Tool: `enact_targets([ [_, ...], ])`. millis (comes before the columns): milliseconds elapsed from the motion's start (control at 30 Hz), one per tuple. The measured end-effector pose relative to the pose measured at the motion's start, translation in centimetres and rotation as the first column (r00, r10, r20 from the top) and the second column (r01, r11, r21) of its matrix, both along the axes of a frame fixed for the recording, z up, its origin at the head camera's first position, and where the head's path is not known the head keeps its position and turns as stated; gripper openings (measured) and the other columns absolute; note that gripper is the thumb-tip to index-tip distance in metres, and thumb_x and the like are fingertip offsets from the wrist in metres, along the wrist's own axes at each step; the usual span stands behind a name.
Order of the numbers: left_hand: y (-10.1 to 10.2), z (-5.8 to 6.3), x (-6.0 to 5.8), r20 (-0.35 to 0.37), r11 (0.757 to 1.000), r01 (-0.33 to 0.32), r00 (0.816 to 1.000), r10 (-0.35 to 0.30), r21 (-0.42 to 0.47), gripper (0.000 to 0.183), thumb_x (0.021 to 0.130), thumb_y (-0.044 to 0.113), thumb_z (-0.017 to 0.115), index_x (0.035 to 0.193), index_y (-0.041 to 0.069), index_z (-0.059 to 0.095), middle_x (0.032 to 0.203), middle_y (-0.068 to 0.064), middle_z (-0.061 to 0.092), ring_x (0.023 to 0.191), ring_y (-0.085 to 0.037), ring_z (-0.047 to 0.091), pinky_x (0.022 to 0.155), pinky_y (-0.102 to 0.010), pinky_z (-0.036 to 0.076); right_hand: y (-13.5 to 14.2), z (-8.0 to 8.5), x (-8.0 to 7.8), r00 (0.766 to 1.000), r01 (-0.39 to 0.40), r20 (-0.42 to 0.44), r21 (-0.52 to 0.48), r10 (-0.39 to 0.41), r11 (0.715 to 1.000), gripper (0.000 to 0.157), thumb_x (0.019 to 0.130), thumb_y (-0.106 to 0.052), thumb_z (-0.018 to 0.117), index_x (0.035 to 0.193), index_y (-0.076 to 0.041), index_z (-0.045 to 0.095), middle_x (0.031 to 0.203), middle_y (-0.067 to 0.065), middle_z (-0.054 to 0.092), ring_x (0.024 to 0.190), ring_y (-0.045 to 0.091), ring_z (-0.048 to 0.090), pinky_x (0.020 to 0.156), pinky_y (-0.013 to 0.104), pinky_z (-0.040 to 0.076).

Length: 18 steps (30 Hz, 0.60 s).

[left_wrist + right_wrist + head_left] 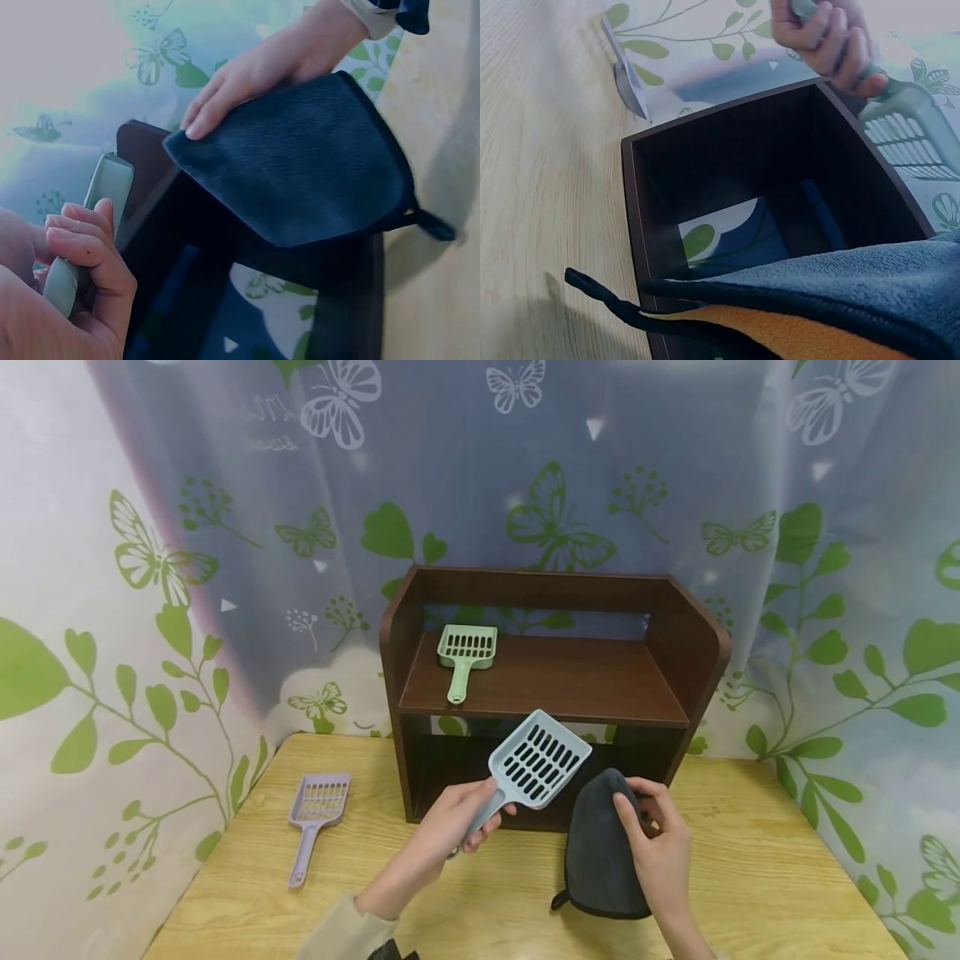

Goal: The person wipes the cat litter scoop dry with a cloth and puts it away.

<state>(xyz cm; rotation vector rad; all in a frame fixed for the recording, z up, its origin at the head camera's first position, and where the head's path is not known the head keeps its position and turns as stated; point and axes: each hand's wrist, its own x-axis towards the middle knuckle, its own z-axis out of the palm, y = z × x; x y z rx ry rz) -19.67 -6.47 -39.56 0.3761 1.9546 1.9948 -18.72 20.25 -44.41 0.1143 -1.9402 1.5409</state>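
Note:
My left hand (457, 818) grips the handle of a light blue slotted litter scoop (513, 790), held up in front of the shelf with its slotted head up and to the right. In the left wrist view the fingers curl round the scoop's handle (61, 286). My right hand (663, 852) pinches the top of a dark grey cleaning cloth (603, 847), which hangs down beside the scoop. Black edging and a small loop finish the cloth, and the right wrist view shows its orange inner side (780, 326). Scoop and cloth are apart.
A dark brown two-tier shelf (543, 718) stands at the back of the wooden table (772, 868). On its upper tier lies a green scoop (461, 670). A purple scoop (306, 843) lies on the table at left. Patterned curtains (465, 460) surround the table.

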Motion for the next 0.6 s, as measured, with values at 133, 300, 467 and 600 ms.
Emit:
enact_targets([
  [133,0.7,1.5,-0.7,-0.051,1.000,-0.021,0.999,0.021,-0.008,0.047,0.110,0.036,0.041,0.113,-0.003,0.068,0.068,0.000,0.052,0.049,-0.006,0.039,0.046,-0.018,0.033,0.5,0.1,0.5,0.999,-0.028,-0.017,0.028,0.029,0.999,0.022,0.094,0.001,0.069,0.116,-0.003,0.067,0.097,0.000,0.067,0.078,0.003,0.066,0.063,0.014,0.055],
  [300,1.4,3.5,-1.7,-0.129,0.995,-0.103,0.986,0.103,0.001,0.038,0.111,0.031,0.041,0.115,0.001,0.064,0.068,-0.001,0.054,0.049,-0.007,0.040,0.045,-0.018,0.035,0.9,-0.1,0.8,0.999,-0.040,-0.028,0.065,0.042,0.997,0.022,0.095,0.001,0.068,0.117,-0.003,0.067,0.096,-0.004,0.065,0.077,0.003,0.064,0.063,0.016,0.056],
  [467,2.3,5.4,-3.2,-0.194,0.988,-0.153,0.969,0.155,0.026,0.030,0.111,0.024,0.042,0.114,0.000,0.059,0.071,-0.005,0.058,0.050,-0.009,0.041,0.046,-0.018,0.036,1.0,0.0,1.1,0.999,-0.020,-0.025,0.063,0.022,0.998,0.022,0.094,0.001,0.069,0.116,-0.005,0.068,0.094,-0.004,0.065,0.074,0.006,0.062,0.062,0.016,0.056],
  [600,3.2,6.5,-4.7,-0.243,0.982,-0.187,0.952,0.188,0.025,0.029,0.110,0.020,0.042,0.112,0.000,0.061,0.081,-0.012,0.064,0.053,-0.011,0.044,0.049,-0.020,0.038,0.9,0.1,1.2,0.999,-0.026,-0.033,0.060,0.028,0.998,0.023,0.094,0.001,0.070,0.116,-0.005,0.069,0.094,-0.003,0.066,0.074,0.006,0.063,0.062,0.017,0.056],
])
